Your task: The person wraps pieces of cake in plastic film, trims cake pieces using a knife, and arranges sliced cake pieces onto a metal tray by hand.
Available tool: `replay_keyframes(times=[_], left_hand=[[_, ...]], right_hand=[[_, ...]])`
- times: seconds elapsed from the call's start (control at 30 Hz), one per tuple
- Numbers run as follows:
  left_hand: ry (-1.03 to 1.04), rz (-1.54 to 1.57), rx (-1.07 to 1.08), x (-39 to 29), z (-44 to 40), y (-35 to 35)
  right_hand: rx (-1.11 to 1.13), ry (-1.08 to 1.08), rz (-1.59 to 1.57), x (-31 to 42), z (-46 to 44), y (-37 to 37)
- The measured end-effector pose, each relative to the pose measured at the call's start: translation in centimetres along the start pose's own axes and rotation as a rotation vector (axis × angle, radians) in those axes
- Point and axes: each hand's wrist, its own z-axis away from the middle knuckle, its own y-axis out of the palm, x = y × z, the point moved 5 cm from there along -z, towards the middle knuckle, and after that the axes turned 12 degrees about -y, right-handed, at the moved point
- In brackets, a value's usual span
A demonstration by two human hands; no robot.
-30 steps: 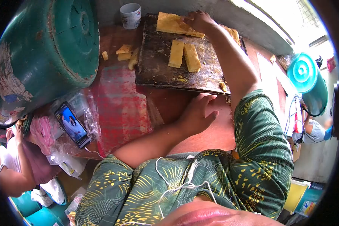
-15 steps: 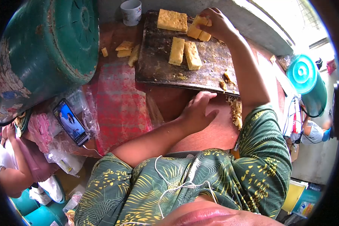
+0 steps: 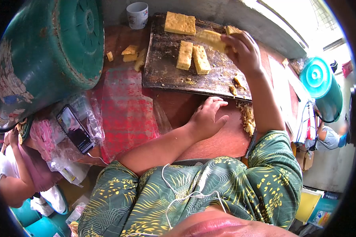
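Note:
A flat piece of yellow cake (image 3: 210,38), blurred by motion, is pinched in the fingers of my right hand (image 3: 245,51) above the dark wooden board (image 3: 162,75). Behind those fingers another piece of cake (image 3: 232,29) shows in part. Two cake strips (image 3: 184,55) lie side by side in the middle of the board, and a larger cake slab (image 3: 180,23) sits at its far edge. My left hand (image 3: 207,118) rests on the reddish table (image 3: 209,148) at the board's near edge, fingers stretched out and holding nothing.
Cake scraps (image 3: 130,53) and a white cup (image 3: 137,15) stand left of the board. Crumbs (image 3: 247,118) lie at its near right corner. A big green drum (image 3: 43,51), a phone (image 3: 74,128) and plastic bags fill the left side. Another person's arm (image 3: 19,170) shows at far left.
My right hand has moved toward me and right, lifting a cake piece off the far part of the board. My left hand stays put. The phone's picture has changed.

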Motion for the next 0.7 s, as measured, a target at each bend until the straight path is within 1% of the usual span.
replay_keyframes(times=[0.07,0.13,0.17,0.23,0.37,0.4,0.5,0.53,0.63,0.67,0.7], left_hand=[[-0.067,-0.012,0.025,-0.2,0.0,0.0],[-0.053,-0.003,0.029,-0.2,0.0,-0.1],[-0.046,0.0,0.032,-0.2,0.0,-0.1],[-0.029,-0.023,0.031,-0.2,-0.1,0.0],[-0.038,-0.04,0.039,0.1,0.0,0.0],[-0.048,-0.038,0.05,0.1,0.0,0.1],[-0.069,-0.049,0.064,-0.1,0.0,0.0],[-0.075,-0.056,0.066,-0.2,0.1,-0.1],[-0.067,-0.076,0.064,-0.3,-0.1,0.0],[-0.044,-0.085,0.062,0.0,-0.1,0.1],[-0.021,-0.093,0.06,0.1,-0.2,0.2]], right_hand=[[-0.062,-0.162,-0.077,3.0,-1.4,-2.3],[-0.14,-0.312,-0.134,5.5,-2.7,-3.8],[-0.15,-0.356,-0.163,6.3,-3.0,-4.3],[-0.133,-0.348,-0.204,7.5,-3.3,-4.4],[-0.008,-0.099,-0.464,7.7,-5.4,-2.5],[0.039,-0.001,-0.529,7.4,-5.7,-1.6],[0.213,0.054,-0.664,7.6,-7.7,1.6],[0.301,0.067,-0.679,7.7,-8.1,2.9],[0.577,0.237,-0.796,7.7,-8.9,6.8],[0.683,0.272,-0.75,7.3,-8.9,8.2],[0.706,0.316,-0.713,7.2,-9.4,8.7]])
